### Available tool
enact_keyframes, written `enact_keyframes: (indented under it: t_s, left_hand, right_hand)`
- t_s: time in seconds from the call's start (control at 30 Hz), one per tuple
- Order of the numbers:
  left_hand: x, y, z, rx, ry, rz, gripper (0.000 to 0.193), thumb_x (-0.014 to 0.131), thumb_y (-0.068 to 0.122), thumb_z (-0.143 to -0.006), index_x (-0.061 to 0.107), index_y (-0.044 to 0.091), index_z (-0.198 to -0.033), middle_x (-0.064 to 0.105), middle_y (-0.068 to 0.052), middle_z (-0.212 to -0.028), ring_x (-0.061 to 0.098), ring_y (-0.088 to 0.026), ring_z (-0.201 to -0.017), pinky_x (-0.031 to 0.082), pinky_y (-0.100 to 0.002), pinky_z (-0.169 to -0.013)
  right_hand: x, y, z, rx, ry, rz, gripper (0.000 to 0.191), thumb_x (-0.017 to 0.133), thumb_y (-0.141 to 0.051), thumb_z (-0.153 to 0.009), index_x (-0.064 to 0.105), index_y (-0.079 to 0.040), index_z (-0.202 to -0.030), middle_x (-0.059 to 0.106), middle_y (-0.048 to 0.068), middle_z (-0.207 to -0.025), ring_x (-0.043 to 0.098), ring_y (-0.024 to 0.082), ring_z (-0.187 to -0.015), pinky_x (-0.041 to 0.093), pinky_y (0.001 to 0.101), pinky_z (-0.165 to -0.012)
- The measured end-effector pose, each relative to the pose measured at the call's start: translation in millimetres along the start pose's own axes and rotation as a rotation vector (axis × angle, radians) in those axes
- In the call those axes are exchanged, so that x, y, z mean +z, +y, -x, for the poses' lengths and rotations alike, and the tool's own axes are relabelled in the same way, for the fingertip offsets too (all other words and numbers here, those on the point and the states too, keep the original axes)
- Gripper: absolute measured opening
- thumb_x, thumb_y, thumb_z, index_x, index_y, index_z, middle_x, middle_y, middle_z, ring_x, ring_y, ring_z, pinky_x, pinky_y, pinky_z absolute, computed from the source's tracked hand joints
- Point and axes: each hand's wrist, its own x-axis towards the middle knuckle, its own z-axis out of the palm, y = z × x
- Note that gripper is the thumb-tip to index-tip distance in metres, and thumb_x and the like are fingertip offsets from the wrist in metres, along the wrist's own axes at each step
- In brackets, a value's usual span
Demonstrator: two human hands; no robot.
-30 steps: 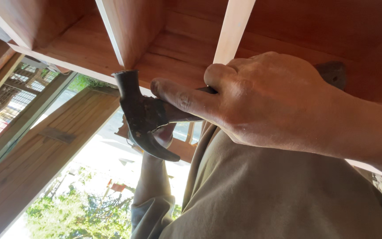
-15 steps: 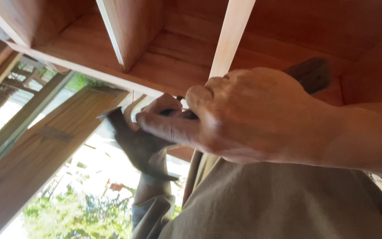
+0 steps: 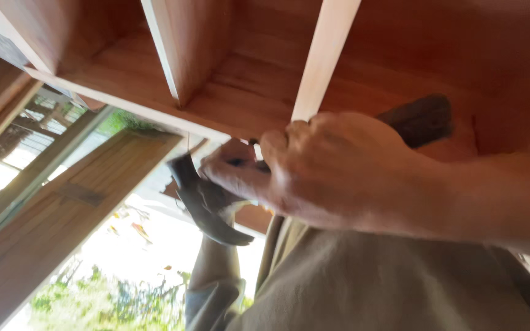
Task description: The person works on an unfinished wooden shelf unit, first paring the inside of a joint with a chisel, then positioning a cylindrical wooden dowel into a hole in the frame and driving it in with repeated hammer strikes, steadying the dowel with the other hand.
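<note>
I am looking up at the underside of reddish wooden boards (image 3: 259,92). My right hand (image 3: 338,175) is closed around a dark claw hammer. The hammer's head (image 3: 200,196) points down and left below the boards' edge, and the end of its handle (image 3: 421,116) sticks out to the upper right. A pale wooden strip (image 3: 326,55) runs along the boards and ends just above my knuckles. My left forearm (image 3: 216,263) rises from below behind the hammer head. The left hand is mostly hidden there, so its grip cannot be seen.
A wooden joist (image 3: 185,43) hangs down from the boards at upper left. A sloping timber beam (image 3: 62,208) crosses the left side. Bright sky and green foliage (image 3: 93,300) show below. Beige cloth (image 3: 375,288) fills the lower right.
The hammer head has swung down and blurred, then settled a little lower. My right hand has shifted left, and the handle end has tilted up.
</note>
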Motion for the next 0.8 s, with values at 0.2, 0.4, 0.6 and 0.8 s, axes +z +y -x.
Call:
enact_keyframes:
  t_s: [0.2, 0.4, 0.6, 0.8]
  left_hand:
    - [-2, -8, 13, -0.003, 0.008, -0.021, 0.043, 0.065, 0.036, -0.098, 0.06, -0.003, -0.116, 0.066, -0.012, -0.105, 0.067, -0.021, -0.091, 0.056, -0.031, -0.081]
    - [-5, 11, 12, -0.003, 0.015, -0.045, 0.043, 0.065, 0.036, -0.098, 0.059, -0.003, -0.116, 0.066, -0.012, -0.105, 0.067, -0.021, -0.091, 0.056, -0.031, -0.081]
    - [6, 32, 3, -0.031, 0.03, -0.07, 0.043, 0.065, 0.035, -0.098, 0.059, -0.003, -0.117, 0.066, -0.012, -0.105, 0.067, -0.021, -0.091, 0.056, -0.031, -0.081]
    - [0, 38, 3, -0.022, 0.032, -0.092, 0.043, 0.065, 0.035, -0.098, 0.059, -0.003, -0.117, 0.066, -0.012, -0.105, 0.067, -0.021, -0.091, 0.056, -0.032, -0.081]
  right_hand:
    - [7, -4, 11, 0.015, 0.341, 0.103, 0.062, 0.052, -0.027, -0.098, 0.036, -0.029, -0.158, 0.061, 0.005, -0.068, 0.06, 0.013, -0.05, 0.05, 0.0275, -0.037]
    - [-3, -1, 19, 0.117, 0.23, -0.132, 0.067, 0.057, -0.025, -0.099, 0.037, -0.027, -0.162, 0.058, 0.006, -0.066, 0.057, 0.015, -0.042, 0.045, 0.0309, -0.028]
    - [-8, 7, 35, 0.215, 0.251, -0.185, 0.073, 0.069, -0.027, -0.097, 0.035, -0.026, -0.162, 0.055, 0.005, -0.059, 0.054, 0.017, -0.038, 0.042, 0.0358, -0.027]
    - [-6, 4, 36, 0.217, 0.353, -0.118, 0.078, 0.073, -0.03, -0.092, 0.037, -0.025, -0.161, 0.059, 0.005, -0.071, 0.058, 0.015, -0.049, 0.047, 0.0312, -0.035]
